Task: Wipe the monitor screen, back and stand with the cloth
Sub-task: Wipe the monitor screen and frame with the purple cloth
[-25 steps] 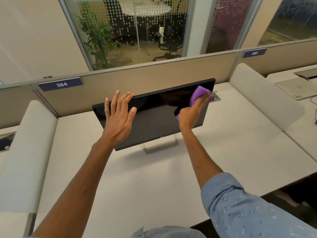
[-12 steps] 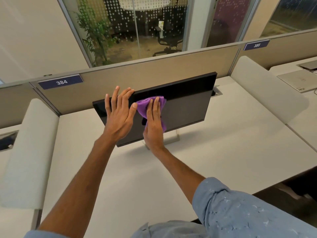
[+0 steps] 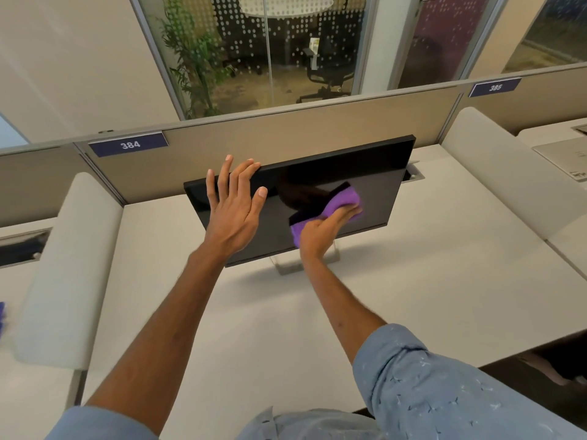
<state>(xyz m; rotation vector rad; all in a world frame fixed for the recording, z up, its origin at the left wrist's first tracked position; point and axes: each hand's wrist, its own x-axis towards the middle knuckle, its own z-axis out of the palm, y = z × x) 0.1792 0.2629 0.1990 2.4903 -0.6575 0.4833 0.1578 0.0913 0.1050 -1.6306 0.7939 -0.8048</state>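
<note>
Pressing cloth [image 3: 341, 203] on monitor screen [image 3: 376, 181], flat-fingered right hand [image 3: 324, 231]; left hand [image 3: 233, 214] open-fingered against top edge.

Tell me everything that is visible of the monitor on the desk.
The monitor is a thin black panel; its glossy screen is dark and shows dim reflections. It stands on a pale rectangular stand on the white desk, before the beige partition, and looks tilted back. The left hand lies open on its upper left part, fingers at the top edge. The right hand presses a purple cloth on the screen. Its back is hidden.
</note>
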